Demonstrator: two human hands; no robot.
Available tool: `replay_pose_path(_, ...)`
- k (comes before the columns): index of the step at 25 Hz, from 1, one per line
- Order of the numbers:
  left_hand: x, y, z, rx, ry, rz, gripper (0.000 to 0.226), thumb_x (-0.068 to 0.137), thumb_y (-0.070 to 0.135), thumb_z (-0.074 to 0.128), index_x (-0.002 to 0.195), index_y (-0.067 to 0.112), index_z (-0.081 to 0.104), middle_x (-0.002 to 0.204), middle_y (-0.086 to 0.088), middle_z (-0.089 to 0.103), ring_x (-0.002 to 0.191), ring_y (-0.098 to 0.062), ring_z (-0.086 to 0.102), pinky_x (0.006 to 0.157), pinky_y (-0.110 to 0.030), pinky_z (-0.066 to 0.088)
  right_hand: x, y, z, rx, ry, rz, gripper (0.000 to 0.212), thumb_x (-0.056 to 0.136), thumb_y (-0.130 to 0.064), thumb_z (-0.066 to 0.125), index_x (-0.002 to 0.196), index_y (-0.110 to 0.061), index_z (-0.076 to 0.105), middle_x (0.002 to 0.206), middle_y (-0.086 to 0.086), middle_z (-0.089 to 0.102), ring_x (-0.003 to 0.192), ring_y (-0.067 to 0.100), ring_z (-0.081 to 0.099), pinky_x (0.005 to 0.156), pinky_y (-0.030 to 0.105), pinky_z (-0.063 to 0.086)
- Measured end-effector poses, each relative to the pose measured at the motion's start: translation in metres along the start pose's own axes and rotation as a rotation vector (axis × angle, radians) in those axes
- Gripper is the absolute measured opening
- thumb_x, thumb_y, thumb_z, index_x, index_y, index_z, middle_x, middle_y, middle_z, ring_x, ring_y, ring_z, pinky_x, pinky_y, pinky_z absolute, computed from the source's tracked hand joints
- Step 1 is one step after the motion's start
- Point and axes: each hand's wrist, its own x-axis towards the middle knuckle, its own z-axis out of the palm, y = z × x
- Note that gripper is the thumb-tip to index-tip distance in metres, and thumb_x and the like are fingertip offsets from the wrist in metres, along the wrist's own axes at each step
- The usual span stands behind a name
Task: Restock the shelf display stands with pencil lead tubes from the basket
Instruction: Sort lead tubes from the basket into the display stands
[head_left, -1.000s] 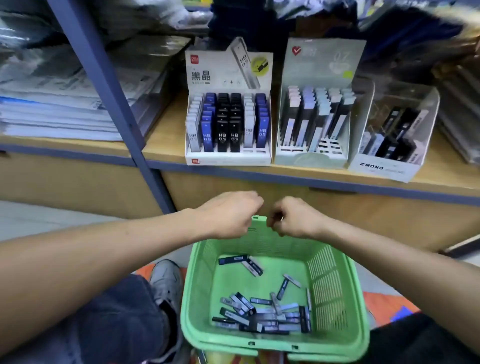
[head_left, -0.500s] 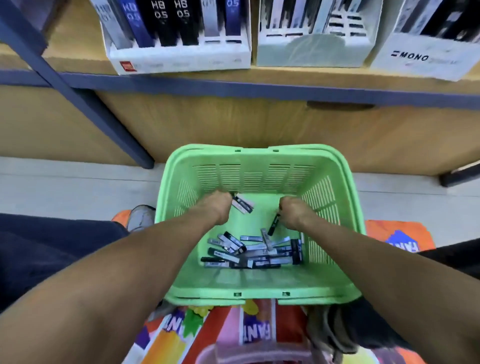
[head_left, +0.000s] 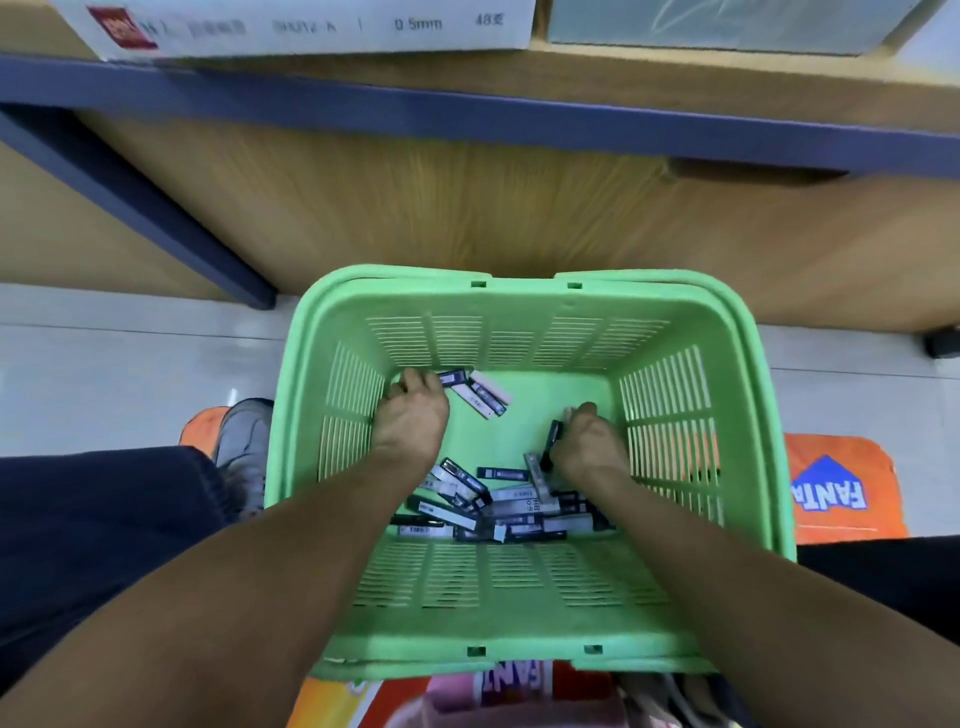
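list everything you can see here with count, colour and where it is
basket: one, green, on the floor below the shelf
pencil lead tubes: a loose pile, black, blue and grey-white, on the basket floor near side; too tangled to count
far tubes: about three, dark and white, far left of the basket floor
display stands: two front edges, white and pale grey, on the shelf at top
shelf: one, wood with blue edge
mat: orange, printed, under the basket
shoe: one, grey, left of the basket
left hand: in the basket, fingers curled at a dark tube
right hand: in the basket, holds a black tube
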Motion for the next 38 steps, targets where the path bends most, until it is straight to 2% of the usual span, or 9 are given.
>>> replay_pose_path(3,0.005,0.002,-0.005,-0.091,0.006,-0.079,0.047,0.091,-0.01,0.051,0.138,-0.003,0.044,0.129,-0.023,0.053,0.117,-0.033,0.055,0.087,-0.038,0.058,-0.003,-0.014,0.004,0.09,0.009,0.088,0.028,0.098,-0.031,0.054,0.11,-0.008,0.042,0.098,0.01,0.057,0.086,0.029,0.062,0.066,0.034,0.048)
replay_pose_path(7,0.006,0.009,0.0,-0.148,0.029,-0.043,0.039,0.089,-0.012,0.055,0.127,-0.003,0.057,0.137,-0.023,0.045,0.123,-0.034,0.047,0.099,-0.041,0.052,0.0,-0.023,0.01,0.026,-0.003,0.056,0.021,0.096,-0.012,0.056,0.112,-0.001,0.049,0.109,0.018,0.064,0.096,0.034,0.067,0.064,0.032,0.043)
replay_pose_path(10,0.01,0.017,0.006,-0.391,-0.054,-0.059,0.03,0.089,-0.014,0.057,0.119,-0.009,0.059,0.122,-0.023,0.052,0.1,-0.031,0.062,0.085,-0.036,0.057,0.001,-0.017,0.006,-0.026,0.034,-0.045,0.01,0.096,-0.004,0.054,0.105,0.0,0.055,0.101,0.019,0.067,0.089,0.033,0.068,0.065,0.034,0.05)
replay_pose_path(12,0.014,0.026,0.001,-0.658,-0.101,-0.191,0.024,0.088,-0.01,0.058,0.112,-0.008,0.056,0.107,-0.02,0.059,0.09,-0.033,0.067,0.068,-0.035,0.054,0.004,-0.017,0.004,-0.037,0.048,-0.112,0.014,0.092,0.008,0.051,0.102,0.003,0.059,0.098,0.02,0.067,0.084,0.032,0.067,0.069,0.037,0.055)
replay_pose_path(18,0.024,0.044,-0.012,-1.508,-0.109,-0.816,0.019,0.082,-0.019,0.057,0.08,-0.001,0.05,0.07,-0.017,0.059,0.056,-0.03,0.064,0.061,-0.051,0.06,0.021,-0.048,-0.001,-0.024,0.069,-0.392,0.018,0.086,0.012,0.055,0.096,-0.002,0.062,0.108,0.019,0.06,0.09,0.036,0.064,0.069,0.033,0.039)
replay_pose_path(22,0.025,0.043,-0.008,-1.612,-0.113,-0.878,0.017,0.076,-0.016,0.067,0.086,-0.006,0.059,0.084,-0.026,0.069,0.067,-0.034,0.071,0.064,-0.055,0.062,0.021,-0.061,0.006,0.121,-0.019,-0.338,0.015,0.088,0.007,0.061,0.1,0.0,0.067,0.114,0.021,0.059,0.095,0.036,0.063,0.072,0.029,0.04)
replay_pose_path(29,0.022,0.046,-0.014,-1.709,-0.29,-0.758,0.008,0.074,-0.001,0.066,0.079,0.001,0.061,0.079,-0.016,0.062,0.071,-0.029,0.061,0.068,-0.038,0.051,0.017,-0.058,-0.002,0.385,-0.294,-0.125,0.031,0.098,-0.011,0.059,0.068,-0.014,0.06,0.068,0.004,0.058,0.066,0.021,0.05,0.051,0.025,0.035)
replay_pose_path(33,0.022,0.046,-0.01,-1.667,-0.322,-0.711,0.039,0.084,0.036,0.079,0.089,0.014,0.048,0.081,-0.003,0.059,0.076,-0.021,0.062,0.067,-0.029,0.051,0.008,-0.057,0.001,0.523,-0.354,-0.166,0.013,0.097,-0.01,0.063,0.093,-0.001,0.071,0.087,0.015,0.071,0.077,0.027,0.065,0.073,0.038,0.054)
replay_pose_path(38,0.019,0.039,-0.002,-1.59,-0.224,-0.776,0.013,0.092,0.008,0.066,0.098,0.0,0.057,0.079,-0.01,0.063,0.067,-0.02,0.062,0.061,-0.031,0.054,0.003,-0.048,-0.01,0.771,-0.512,-0.172,0.011,0.085,-0.011,0.081,0.094,-0.008,0.076,0.091,0.014,0.076,0.077,0.018,0.066,0.076,0.032,0.055)
